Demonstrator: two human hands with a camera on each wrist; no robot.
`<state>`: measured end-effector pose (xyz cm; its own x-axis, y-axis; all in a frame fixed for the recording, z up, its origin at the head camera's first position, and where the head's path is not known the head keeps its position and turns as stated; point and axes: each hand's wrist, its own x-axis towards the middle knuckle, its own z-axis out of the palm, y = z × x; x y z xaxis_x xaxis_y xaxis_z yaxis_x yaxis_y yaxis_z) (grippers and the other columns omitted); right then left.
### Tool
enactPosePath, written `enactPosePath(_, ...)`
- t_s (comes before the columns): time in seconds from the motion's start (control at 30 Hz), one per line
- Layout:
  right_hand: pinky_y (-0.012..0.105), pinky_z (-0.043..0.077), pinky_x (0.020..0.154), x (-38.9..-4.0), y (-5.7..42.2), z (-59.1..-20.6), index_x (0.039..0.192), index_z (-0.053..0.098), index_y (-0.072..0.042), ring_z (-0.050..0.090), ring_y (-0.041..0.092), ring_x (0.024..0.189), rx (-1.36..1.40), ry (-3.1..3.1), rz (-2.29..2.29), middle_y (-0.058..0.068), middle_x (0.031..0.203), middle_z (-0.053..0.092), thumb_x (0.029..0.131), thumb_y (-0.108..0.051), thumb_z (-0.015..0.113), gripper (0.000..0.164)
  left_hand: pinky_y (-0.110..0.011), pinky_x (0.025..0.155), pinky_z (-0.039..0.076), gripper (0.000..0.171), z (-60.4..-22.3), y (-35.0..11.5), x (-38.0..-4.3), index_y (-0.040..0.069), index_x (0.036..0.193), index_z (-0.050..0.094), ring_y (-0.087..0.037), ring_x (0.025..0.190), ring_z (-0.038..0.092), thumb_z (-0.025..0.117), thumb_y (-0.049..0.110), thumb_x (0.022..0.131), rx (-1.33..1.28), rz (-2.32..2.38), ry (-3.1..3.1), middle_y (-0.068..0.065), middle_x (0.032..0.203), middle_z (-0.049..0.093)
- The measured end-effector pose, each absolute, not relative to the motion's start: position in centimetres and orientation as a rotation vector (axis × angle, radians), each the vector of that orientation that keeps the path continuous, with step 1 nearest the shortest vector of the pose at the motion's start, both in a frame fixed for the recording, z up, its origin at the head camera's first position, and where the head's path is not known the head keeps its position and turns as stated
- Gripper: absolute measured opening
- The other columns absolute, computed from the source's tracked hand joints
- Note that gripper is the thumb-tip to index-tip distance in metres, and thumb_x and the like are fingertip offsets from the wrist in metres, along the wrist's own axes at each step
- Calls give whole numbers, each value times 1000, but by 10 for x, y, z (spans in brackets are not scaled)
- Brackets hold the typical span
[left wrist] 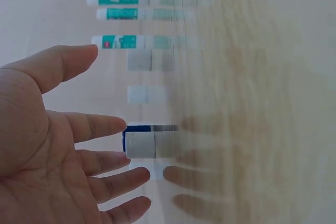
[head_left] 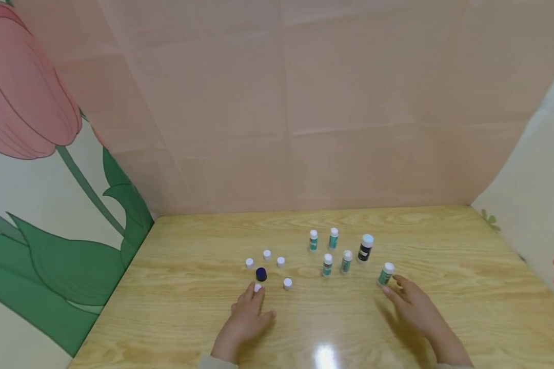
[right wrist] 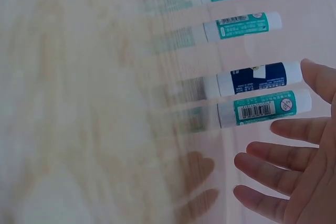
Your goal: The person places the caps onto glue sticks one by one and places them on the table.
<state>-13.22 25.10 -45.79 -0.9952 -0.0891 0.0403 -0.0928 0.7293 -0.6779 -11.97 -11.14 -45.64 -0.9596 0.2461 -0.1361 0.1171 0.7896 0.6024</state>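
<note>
Holds the left hand [head_left: 246,316] spread, with fingers nearly straight and gripping nothing, at a white cap [head_left: 258,287] just nearside of the dark blue cap [head_left: 261,274]. Holds the right hand [head_left: 414,306] parted and empty beside a teal stick [head_left: 385,275] well right of the dark blue cap, contact unclear. Has four more white caps [head_left: 280,262] around the dark blue cap, and four upright teal sticks [head_left: 327,265] and a dark stick [head_left: 365,251] to its right.

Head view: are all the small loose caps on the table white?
No, a dark blue cap stands among the white caps, just beyond the left hand.
</note>
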Motion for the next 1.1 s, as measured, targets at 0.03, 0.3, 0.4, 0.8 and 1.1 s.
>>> enactPosePath(0.03, 58, 34, 79, -133, 251, -458, 123, 29, 15, 45, 49, 96, 155, -2914, 1147, 40, 114, 36, 90, -35, 41, 61, -64, 88, 14, 64, -457, -111, -120, -2, 129, 34, -45, 119, 19, 53, 38, 82, 281, 916, 2772, -27, 135, 18)
enactPosePath(0.3, 59, 33, 78, -139, 250, -459, 124, 28, 16, 44, 49, 96, 156, -2912, 1157, 40, 115, 35, 90, -36, 41, 63, -61, 90, 16, 63, -456, -110, -124, -2, 128, 35, -44, 119, 20, 53, 37, 82, 247, 950, 2773, -26, 134, 21)
enactPosePath(0.4, 59, 33, 78, -141, 250, -460, 124, 26, 16, 43, 49, 98, 139, -2918, 1162, 40, 116, 34, 90, -37, 41, 65, -61, 90, 16, 63, -456, -110, -125, -3, 128, 35, -44, 119, 21, 53, 36, 82, 234, 962, 2778, -26, 133, 23)
enactPosePath(0.8, 57, 36, 77, -151, 250, -463, 123, 29, 15, 44, 49, 96, 129, -2876, 1193, 40, 112, 37, 89, -33, 46, 61, -62, 88, 19, 60, -457, -110, -128, -4, 126, 37, -44, 117, 24, 55, 31, 82, 202, 1023, 2771, -25, 131, 27)
enactPosePath(1.1, 54, 39, 75, -154, 250, -466, 121, 34, 11, 47, 47, 94, 115, -2848, 1217, 37, 109, 41, 88, -28, 49, 54, -53, 83, 34, 56, -458, -111, -129, -3, 123, 41, -39, 103, 41, 57, 30, 81, 215, 993, 2808, -18, 113, 43)
